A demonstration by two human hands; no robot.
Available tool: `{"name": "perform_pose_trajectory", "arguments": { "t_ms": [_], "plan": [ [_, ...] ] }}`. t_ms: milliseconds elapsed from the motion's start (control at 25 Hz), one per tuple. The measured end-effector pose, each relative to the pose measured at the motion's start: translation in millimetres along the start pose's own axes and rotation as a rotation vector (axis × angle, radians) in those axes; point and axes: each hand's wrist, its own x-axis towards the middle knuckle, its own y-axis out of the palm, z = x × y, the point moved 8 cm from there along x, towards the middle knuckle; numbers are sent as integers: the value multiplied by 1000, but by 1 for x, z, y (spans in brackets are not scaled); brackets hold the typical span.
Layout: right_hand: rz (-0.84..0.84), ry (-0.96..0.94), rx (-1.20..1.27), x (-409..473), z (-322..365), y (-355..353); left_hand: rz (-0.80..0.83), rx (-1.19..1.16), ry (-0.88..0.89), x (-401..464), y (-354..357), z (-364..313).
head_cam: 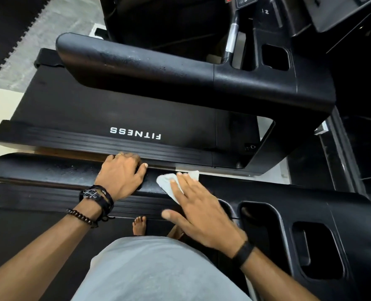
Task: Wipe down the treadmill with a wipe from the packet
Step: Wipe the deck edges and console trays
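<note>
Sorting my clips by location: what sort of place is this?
Probably a gym: two treadmills side by side, the far treadmill printed FITNESS, the near handrail wiped with a wipe, and interlocking floor mats.

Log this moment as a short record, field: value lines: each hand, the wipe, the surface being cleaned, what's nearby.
left hand: left hand grips the near handrail, fingers curled over its far edge
right hand: right hand lies flat, straight fingers pressing the wipe
wipe: white wipe, crumpled, on the handrail just right of the left hand
surface: black padded rail, joining the console tray at right
nearby: second treadmill deck beyond, printed FITNESS
packet: not in view
feet: bare, on the belt below
</note>
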Motion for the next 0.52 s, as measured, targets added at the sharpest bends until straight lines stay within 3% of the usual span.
{"name": "perform_pose_trajectory", "arguments": {
  "t_ms": [120, 240, 400, 520],
  "plan": [
    [20, 101, -82, -33, -46, -1, -4, -10, 9, 0, -1, 1],
    [14, 256, -82, 6, -56, -7, 13, -17, 5, 1, 1, 1],
    [30, 115, 36, 22, -2, 1, 25, -3, 16, 2, 1, 0],
    [10, 184, 21, -19, -37, -3, 12, -16, 23, 2, 0, 0]
  ]
}}
